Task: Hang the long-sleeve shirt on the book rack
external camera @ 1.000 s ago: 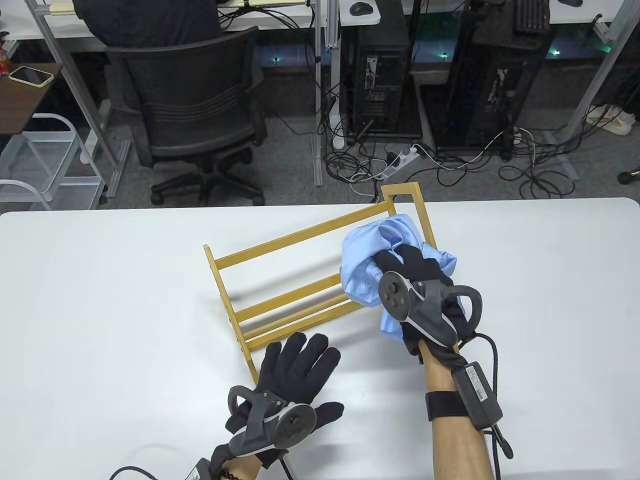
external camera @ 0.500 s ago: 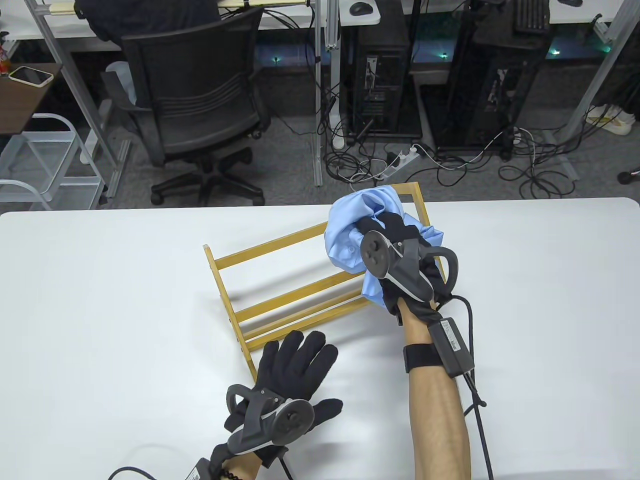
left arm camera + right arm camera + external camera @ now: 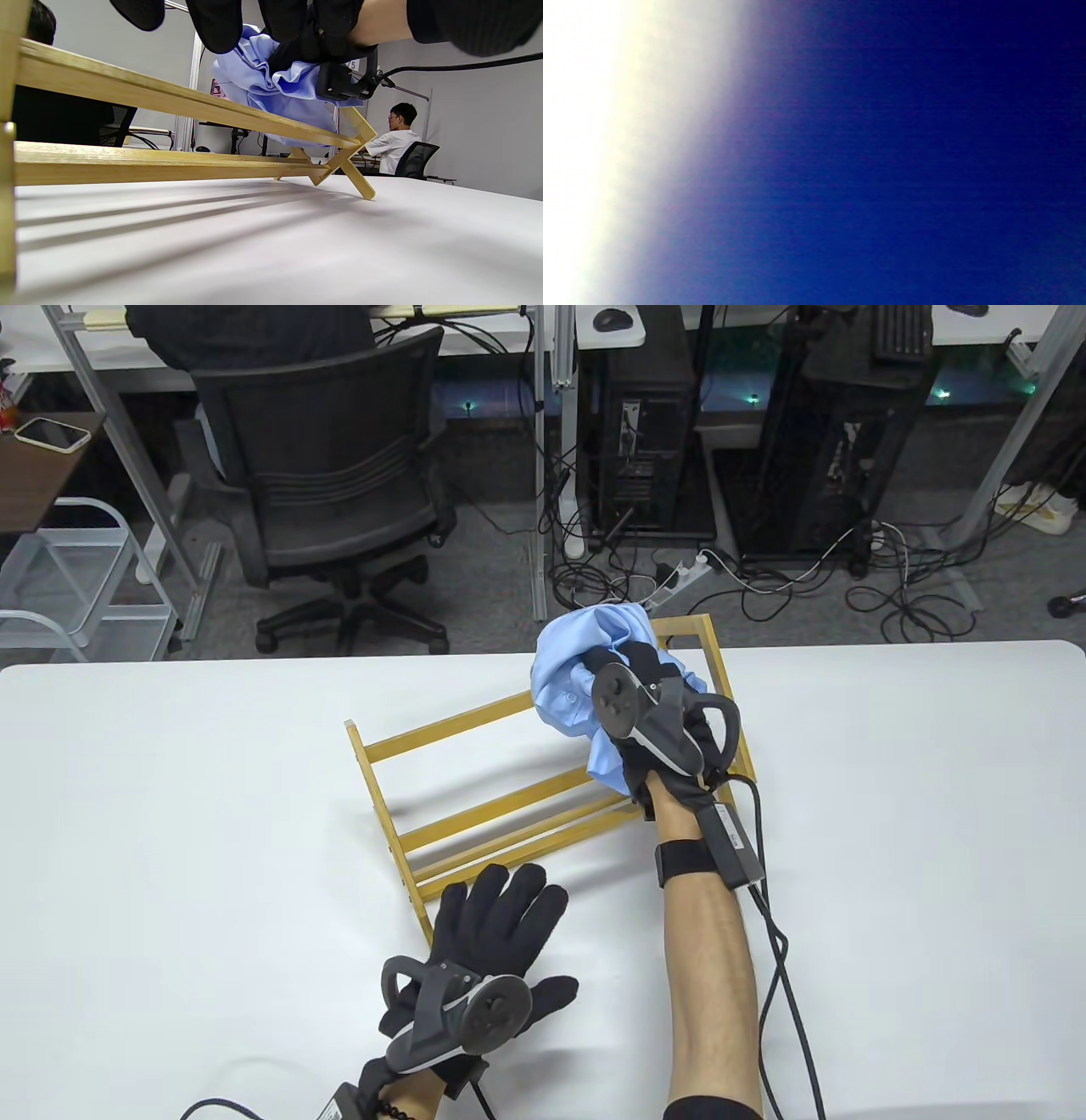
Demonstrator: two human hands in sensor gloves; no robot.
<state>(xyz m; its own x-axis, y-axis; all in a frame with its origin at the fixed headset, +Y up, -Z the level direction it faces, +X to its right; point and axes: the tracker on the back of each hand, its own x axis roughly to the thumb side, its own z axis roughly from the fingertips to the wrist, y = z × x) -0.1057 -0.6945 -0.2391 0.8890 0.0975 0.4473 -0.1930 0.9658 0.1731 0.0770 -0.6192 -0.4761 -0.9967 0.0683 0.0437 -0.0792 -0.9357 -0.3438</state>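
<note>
A wooden book rack stands on the white table, its top rail running from near left to far right. My right hand grips a bunched light-blue long-sleeve shirt and holds it above the rack's far right end. My left hand lies flat and open on the table, its fingers at the rack's near left foot. In the left wrist view the shirt hangs just above the top rail. The right wrist view shows only blurred blue cloth.
An office chair, computer towers and floor cables lie beyond the table's far edge. A cable trails from my right wrist across the table. A phone lies on a side desk at far left.
My right hand has carried the shirt up and away from me, from beside the rack's right end to above its far top corner. My left hand has stayed put.
</note>
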